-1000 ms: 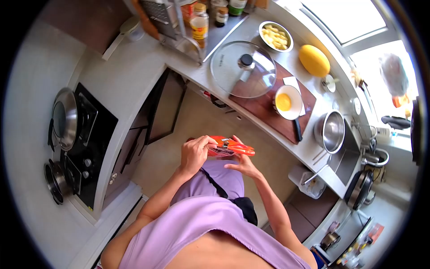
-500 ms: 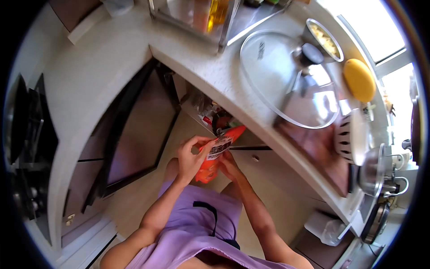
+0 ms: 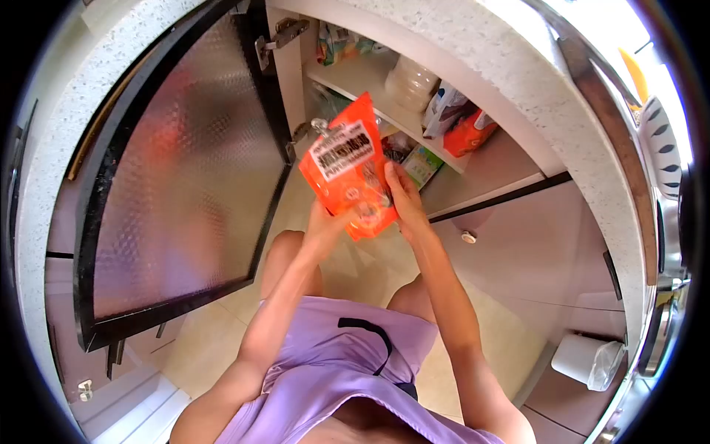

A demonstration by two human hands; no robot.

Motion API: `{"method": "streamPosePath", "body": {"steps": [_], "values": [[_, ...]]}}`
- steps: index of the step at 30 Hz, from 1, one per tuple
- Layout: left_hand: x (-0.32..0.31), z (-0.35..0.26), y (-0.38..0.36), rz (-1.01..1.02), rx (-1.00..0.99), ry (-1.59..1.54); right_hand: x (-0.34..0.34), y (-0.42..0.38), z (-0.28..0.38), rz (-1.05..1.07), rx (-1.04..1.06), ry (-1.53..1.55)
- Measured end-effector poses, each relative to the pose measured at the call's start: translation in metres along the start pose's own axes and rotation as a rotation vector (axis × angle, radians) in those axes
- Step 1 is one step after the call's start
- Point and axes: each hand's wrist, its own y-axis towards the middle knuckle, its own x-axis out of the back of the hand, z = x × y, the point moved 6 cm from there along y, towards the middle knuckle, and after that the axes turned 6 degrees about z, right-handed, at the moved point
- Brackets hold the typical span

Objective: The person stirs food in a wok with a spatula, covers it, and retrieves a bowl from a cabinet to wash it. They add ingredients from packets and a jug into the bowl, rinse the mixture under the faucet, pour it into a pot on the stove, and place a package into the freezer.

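Both my hands hold an orange plastic packet (image 3: 358, 194) in front of the open cupboard. A white label with black print and a barcode covers its upper part, and one pointed corner sticks up. My left hand (image 3: 325, 228) grips the lower left side, its thumb lying across the front. On the right edge my right hand (image 3: 403, 195) is closed, with its other fingers partly hidden behind the packet. A small shiny metal piece (image 3: 319, 126) shows at the packet's upper left edge.
The cupboard's glass door (image 3: 185, 177) stands open on the left. Its shelf (image 3: 362, 75) carries a clear plastic jar (image 3: 410, 83) and a red-orange packet (image 3: 470, 133); more packets lie below. The countertop (image 3: 510, 52) curves overhead. A white bin (image 3: 584, 361) hangs at lower right.
My view has tilted down and moved closer to the cupboard, so its shelves show more. The packet is raised and turned label-outward, and my left hand has shifted to its lower part.
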Motion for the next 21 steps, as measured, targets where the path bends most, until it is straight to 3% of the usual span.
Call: {"method": "streamPosePath", "body": {"steps": [1,2,6,10,12,15,20,21], "values": [[0.006,-0.004,0.009,-0.021,-0.057,-0.075,-0.001,0.002,0.008,0.001,0.014,0.001],[0.014,-0.002,0.025,-0.011,-0.07,-0.069,0.002,0.002,0.026,-0.048,0.198,-0.14],[0.034,-0.046,0.105,-0.148,-0.408,0.384,0.001,-0.056,0.087,-0.092,0.705,-0.441],[0.032,-0.078,0.2,-0.134,-0.782,0.506,0.002,-0.152,0.128,-0.364,1.101,-1.105],[0.054,-0.048,0.286,-0.092,-0.808,0.479,0.022,-0.172,0.139,-0.497,1.4,-1.387],[0.045,-0.049,0.303,-0.066,-0.724,0.573,0.054,-0.167,0.155,-0.643,1.556,-1.693],[0.034,-0.045,0.268,-0.684,-0.692,0.955,0.064,-0.151,0.155,-0.633,1.552,-1.844],[0.023,-0.047,0.251,-0.665,-0.679,0.962,0.064,-0.153,0.155,-0.642,1.556,-1.819]]}}
